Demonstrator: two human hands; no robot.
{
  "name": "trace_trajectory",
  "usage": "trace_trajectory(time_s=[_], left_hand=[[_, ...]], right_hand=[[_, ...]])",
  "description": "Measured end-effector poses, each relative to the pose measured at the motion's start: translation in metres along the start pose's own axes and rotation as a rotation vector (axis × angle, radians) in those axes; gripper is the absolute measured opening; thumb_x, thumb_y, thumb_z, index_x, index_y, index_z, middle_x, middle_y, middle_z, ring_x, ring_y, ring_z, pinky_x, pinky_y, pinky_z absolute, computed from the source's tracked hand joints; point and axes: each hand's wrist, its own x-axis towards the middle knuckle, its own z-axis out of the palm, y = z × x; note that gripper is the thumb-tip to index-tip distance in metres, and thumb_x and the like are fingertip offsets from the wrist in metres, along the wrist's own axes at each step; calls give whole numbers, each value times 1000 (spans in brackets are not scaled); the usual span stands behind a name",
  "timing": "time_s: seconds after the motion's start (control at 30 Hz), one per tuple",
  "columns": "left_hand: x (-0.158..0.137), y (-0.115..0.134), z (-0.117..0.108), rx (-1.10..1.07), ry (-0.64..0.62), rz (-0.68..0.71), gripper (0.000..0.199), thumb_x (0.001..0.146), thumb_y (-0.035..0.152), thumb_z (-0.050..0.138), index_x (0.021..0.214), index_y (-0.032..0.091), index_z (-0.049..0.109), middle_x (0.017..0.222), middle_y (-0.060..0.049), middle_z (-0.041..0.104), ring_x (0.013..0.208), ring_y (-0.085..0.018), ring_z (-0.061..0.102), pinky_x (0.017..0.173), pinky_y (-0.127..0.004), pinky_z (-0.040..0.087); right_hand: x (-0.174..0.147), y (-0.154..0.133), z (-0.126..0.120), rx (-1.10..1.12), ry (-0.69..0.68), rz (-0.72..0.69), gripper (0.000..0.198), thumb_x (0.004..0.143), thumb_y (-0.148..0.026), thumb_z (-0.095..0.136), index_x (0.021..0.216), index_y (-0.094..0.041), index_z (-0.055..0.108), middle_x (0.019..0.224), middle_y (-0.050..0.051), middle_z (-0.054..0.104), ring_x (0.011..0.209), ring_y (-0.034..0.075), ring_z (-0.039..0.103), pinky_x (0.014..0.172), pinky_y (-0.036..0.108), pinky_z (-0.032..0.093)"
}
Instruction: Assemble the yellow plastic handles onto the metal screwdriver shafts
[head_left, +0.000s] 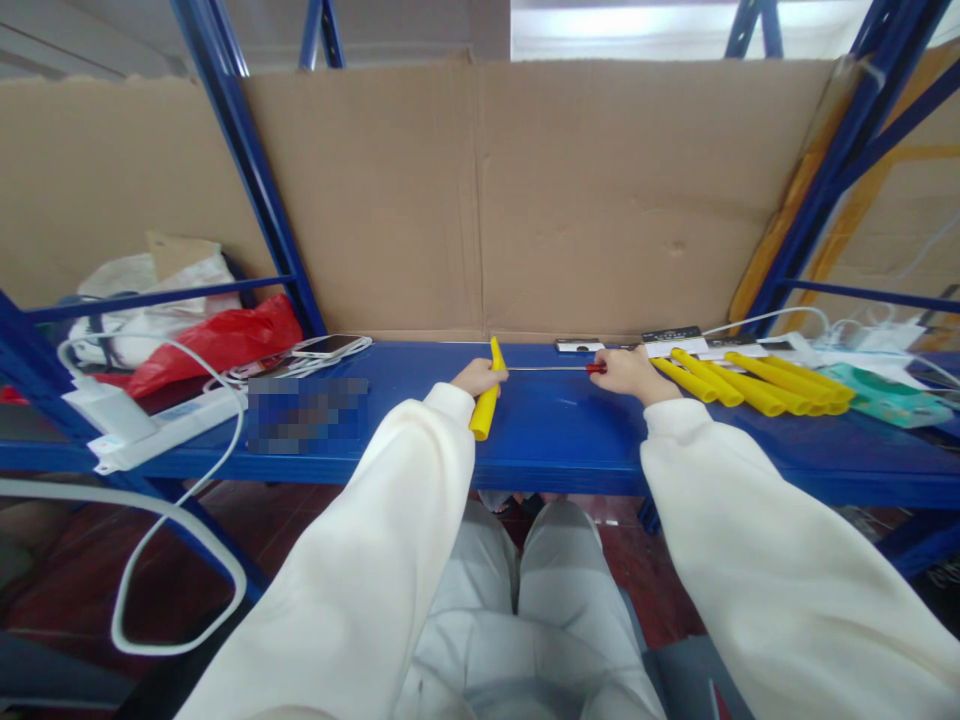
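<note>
My left hand (480,377) is closed around a yellow tapered tube (485,412), which stands tilted with its narrow end up and away from me. In my right hand (626,372) is a red-handled screwdriver (547,369); most of its handle is hidden by my fingers. Its long thin metal shaft lies level and points left, reaching the yellow tube at my left fingers. Whether the tip enters the tube or only touches it I cannot tell. Several more yellow tubes (757,388) lie in a row to the right of my right hand.
Both hands are over a blue metal shelf (555,430) backed by cardboard (480,200). A white power strip (172,428), a phone (328,345) and a red bag (225,340) are at left. Small black-and-white boxes (675,341) and a green packet (889,395) lie at right.
</note>
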Motion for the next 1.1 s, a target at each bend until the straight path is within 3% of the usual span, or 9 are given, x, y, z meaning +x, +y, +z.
trace_trajectory(time_s=[0.2,0.4,0.67,0.9,1.1], left_hand=[[0,0,1,-6,5,10,16,81,10,62,66,16,61,46,2,57,45,-13,57,51,-21,47],[-1,1,0,7,1,15,23,80,9,63,60,17,57,46,2,56,46,-13,57,54,-21,47],[-7,5,0,17,3,16,31,83,8,60,55,18,54,43,3,54,42,-11,54,49,-19,43],[-7,5,-2,46,-7,24,35,81,8,60,47,17,55,44,0,56,44,-12,55,52,-21,45],[-4,2,-2,33,-4,21,34,80,9,61,47,17,56,45,0,57,45,-12,56,54,-22,48]], right_hand=[[-2,-2,-3,-14,3,-5,20,81,-29,58,96,-19,69,102,14,76,98,30,68,90,42,39],[-3,-4,-3,-11,-10,40,23,85,-34,58,101,-21,67,97,13,77,90,28,70,77,35,43],[-1,-1,-2,-19,-15,0,19,83,-30,56,95,-21,68,97,11,77,95,29,69,88,40,43],[-2,-3,-2,1,-37,36,23,81,-31,61,100,-21,68,95,12,76,87,28,69,73,34,44],[-4,-5,-5,41,-73,33,25,85,-29,55,103,-21,69,103,11,77,100,30,69,91,41,41]])
